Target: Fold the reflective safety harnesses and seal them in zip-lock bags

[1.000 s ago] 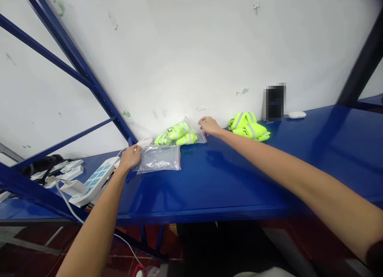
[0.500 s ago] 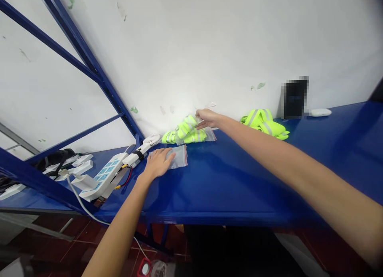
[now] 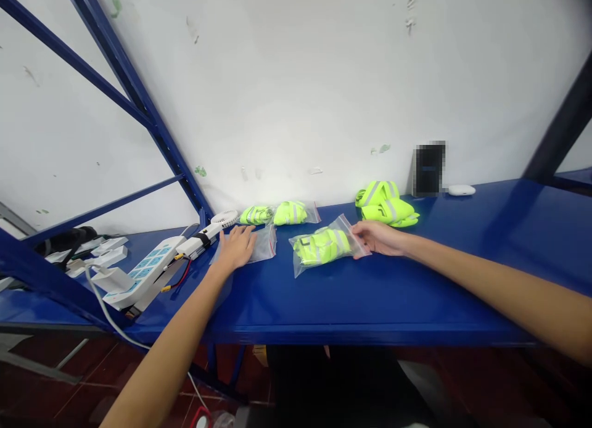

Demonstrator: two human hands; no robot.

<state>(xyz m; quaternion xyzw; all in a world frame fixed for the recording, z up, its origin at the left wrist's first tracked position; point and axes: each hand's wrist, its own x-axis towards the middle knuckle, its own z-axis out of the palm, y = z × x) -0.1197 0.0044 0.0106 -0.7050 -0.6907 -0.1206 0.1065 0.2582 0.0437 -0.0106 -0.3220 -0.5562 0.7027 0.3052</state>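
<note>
Your widest passage is running over the blue tabletop (image 3: 351, 301) along the lower centre of the frame, while your right forearm (image 3: 485, 280) is barring the way to the bare stretch at the right. At centre, the bagged yellow bundle (image 3: 321, 246) in your right hand (image 3: 382, 238) is blocking you, leaving a narrow lane between it and the flat clear bag (image 3: 264, 243) under your left hand (image 3: 237, 249). Just above, two bagged bundles (image 3: 290, 213) are obstructing the wall (image 3: 287, 95); loose yellow bundles (image 3: 389, 211) are doing so at centre right. At left, the power strip (image 3: 148, 269), fan (image 3: 225, 218) and rack post (image 3: 171, 156) are hemming you in.
</note>
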